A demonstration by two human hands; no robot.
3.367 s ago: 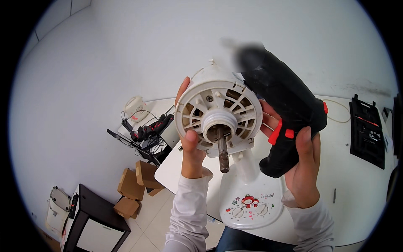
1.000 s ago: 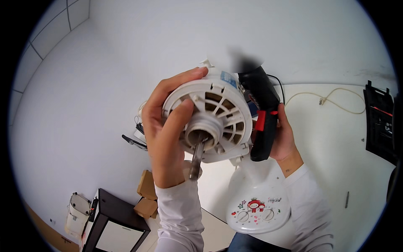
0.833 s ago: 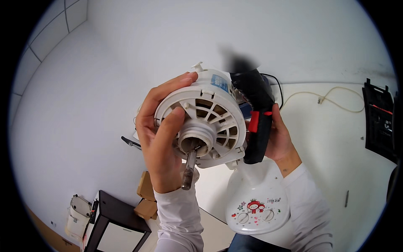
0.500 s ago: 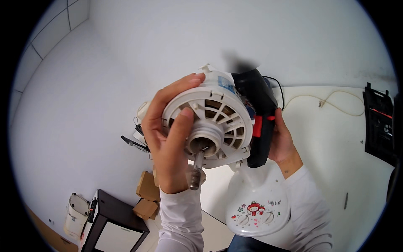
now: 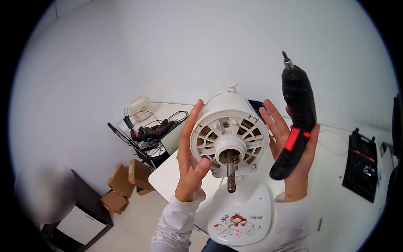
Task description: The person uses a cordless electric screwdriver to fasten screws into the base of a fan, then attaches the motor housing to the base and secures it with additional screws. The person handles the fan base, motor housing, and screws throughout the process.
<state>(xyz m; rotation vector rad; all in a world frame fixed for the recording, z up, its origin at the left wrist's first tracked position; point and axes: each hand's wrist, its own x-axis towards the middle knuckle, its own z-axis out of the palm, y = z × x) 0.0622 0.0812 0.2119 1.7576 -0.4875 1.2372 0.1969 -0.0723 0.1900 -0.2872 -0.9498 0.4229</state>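
A white fan motor housing (image 5: 210, 122) stands on a white fan base (image 5: 239, 222) with two knobs and cartoon prints. A bare threaded metal shaft (image 5: 231, 172) sticks out of its slotted front toward me. My left hand (image 5: 191, 161) grips the housing's left side, fingers along its flank and thumb on the front rim. My right hand (image 5: 294, 147) is just right of the housing, its palm showing and some fingers stretched out. A black cordless screwdriver (image 5: 299, 96) with red buttons lies across that palm, its bit pointing up.
White table (image 5: 336, 210) carries an opened black tool case (image 5: 362, 164) at right and a small dark rod (image 5: 320, 224). Beyond on the left, a second table holds black-and-red gear with cables (image 5: 157, 131). Cardboard boxes (image 5: 119, 180) and a dark cabinet (image 5: 90, 201) stand on the floor.
The screwdriver has swung out from beside the housing to the right, now clearly visible. The housing's front faces me more squarely, and my left hand has shifted down its side. The view has shifted.
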